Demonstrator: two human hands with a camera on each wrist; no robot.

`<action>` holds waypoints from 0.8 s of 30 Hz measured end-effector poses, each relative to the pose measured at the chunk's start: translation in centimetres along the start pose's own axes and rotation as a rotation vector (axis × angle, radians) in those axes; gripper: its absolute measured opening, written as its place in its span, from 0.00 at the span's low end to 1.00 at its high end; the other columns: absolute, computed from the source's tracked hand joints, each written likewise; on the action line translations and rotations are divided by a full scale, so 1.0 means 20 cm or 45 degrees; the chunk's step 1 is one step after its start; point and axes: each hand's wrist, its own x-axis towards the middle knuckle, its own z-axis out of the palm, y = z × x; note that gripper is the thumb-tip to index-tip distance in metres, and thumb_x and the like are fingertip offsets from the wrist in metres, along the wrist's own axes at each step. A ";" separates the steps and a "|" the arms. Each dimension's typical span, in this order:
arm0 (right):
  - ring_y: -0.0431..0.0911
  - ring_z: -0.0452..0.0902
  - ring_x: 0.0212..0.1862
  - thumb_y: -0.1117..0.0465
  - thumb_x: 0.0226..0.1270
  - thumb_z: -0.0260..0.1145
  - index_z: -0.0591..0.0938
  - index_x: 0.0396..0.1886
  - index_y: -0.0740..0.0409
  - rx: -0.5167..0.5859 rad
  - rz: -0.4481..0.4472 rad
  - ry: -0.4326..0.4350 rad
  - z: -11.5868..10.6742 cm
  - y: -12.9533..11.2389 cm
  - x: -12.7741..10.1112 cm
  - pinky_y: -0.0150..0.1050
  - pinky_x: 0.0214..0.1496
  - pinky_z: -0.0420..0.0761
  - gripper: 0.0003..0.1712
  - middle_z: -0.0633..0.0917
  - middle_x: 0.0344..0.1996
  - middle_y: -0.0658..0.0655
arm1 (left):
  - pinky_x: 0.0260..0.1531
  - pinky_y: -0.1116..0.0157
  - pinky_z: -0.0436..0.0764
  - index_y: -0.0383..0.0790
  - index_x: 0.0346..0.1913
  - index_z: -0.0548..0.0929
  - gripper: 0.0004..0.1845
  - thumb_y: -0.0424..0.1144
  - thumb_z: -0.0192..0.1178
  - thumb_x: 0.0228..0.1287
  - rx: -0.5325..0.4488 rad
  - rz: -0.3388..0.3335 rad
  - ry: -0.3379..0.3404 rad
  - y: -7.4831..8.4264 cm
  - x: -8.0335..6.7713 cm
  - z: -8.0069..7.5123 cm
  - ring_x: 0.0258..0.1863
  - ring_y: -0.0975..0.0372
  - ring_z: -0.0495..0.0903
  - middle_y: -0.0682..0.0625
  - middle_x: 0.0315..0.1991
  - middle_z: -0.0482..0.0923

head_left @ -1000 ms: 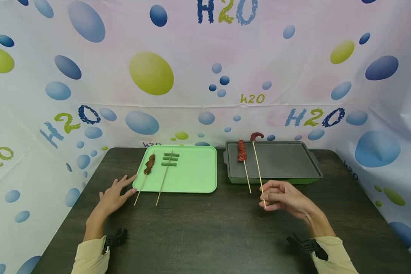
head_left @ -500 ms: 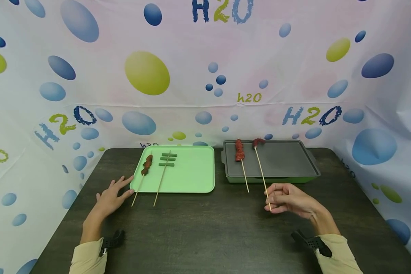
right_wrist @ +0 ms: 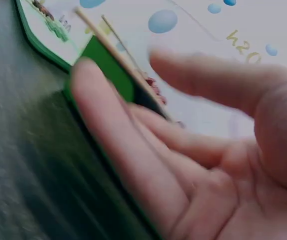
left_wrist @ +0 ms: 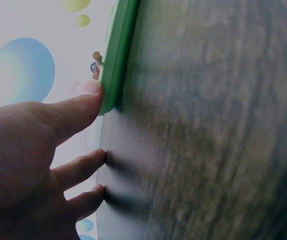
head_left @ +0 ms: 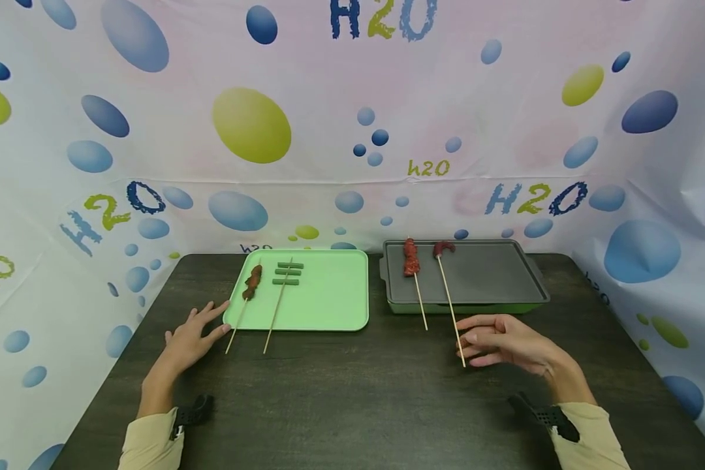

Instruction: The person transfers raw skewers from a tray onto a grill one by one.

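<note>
My right hand (head_left: pixel 508 343) is beside the stick end of a skewer with a curled dark-red piece (head_left: pixel 443 248). Its thumb and fingers have parted around the stick, and the right wrist view shows a gap between thumb and stick. The curled piece rests on a grey griddle plate (head_left: pixel 493 274), the stick overhanging the front edge. Left of it lies a skewer of red meat chunks (head_left: pixel 411 258). My left hand (head_left: pixel 189 343) has spread fingers touching the light-green tray (head_left: pixel 335 297) at its left front corner; in the left wrist view the thumb (left_wrist: pixel 78 110) meets the tray's edge.
On the green tray lie a skewer of brown meat pieces (head_left: pixel 252 282) and a skewer with green bars (head_left: pixel 286 273), both sticks overhanging the front. The griddle has a green base (head_left: pixel 476 309). Behind the dark table (head_left: pixel 352 398) hangs a dotted curtain (head_left: pixel 317 85).
The curled-piece skewer has come down onto the griddle. My right hand has moved right and slightly down, and its fingers have loosened from the stick. My left hand has stayed at the tray.
</note>
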 end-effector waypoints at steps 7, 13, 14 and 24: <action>0.53 0.87 0.52 0.65 0.83 0.55 0.68 0.72 0.74 -0.201 -0.243 0.292 0.09 -0.14 -0.06 0.47 0.55 0.84 0.25 0.87 0.51 0.61 | 0.52 0.14 0.38 0.40 0.79 0.64 0.36 0.55 0.57 0.77 -0.001 0.000 0.019 0.00 -0.01 0.00 0.74 0.24 0.44 0.26 0.77 0.51; 0.58 0.82 0.60 0.65 0.82 0.55 0.66 0.76 0.65 -0.267 -0.300 0.206 0.35 -0.23 0.00 0.46 0.61 0.81 0.27 0.83 0.59 0.65 | 0.53 0.15 0.38 0.41 0.79 0.63 0.37 0.56 0.57 0.77 0.001 -0.013 0.023 -0.01 -0.01 0.00 0.74 0.25 0.44 0.26 0.77 0.51; 0.57 0.81 0.61 0.64 0.82 0.56 0.65 0.78 0.62 -0.272 -0.287 0.191 0.40 -0.24 0.02 0.44 0.62 0.80 0.28 0.81 0.61 0.65 | 0.53 0.15 0.38 0.41 0.79 0.63 0.37 0.57 0.56 0.77 0.003 -0.015 0.023 -0.01 -0.01 0.01 0.74 0.25 0.44 0.26 0.77 0.51; 0.59 0.74 0.68 0.62 0.81 0.58 0.58 0.82 0.57 -0.175 -0.247 -0.055 0.76 -0.14 0.22 0.51 0.65 0.78 0.35 0.72 0.70 0.69 | 0.55 0.16 0.35 0.42 0.80 0.63 0.36 0.55 0.56 0.77 -0.035 -0.025 0.023 -0.01 0.00 0.02 0.76 0.27 0.42 0.28 0.78 0.50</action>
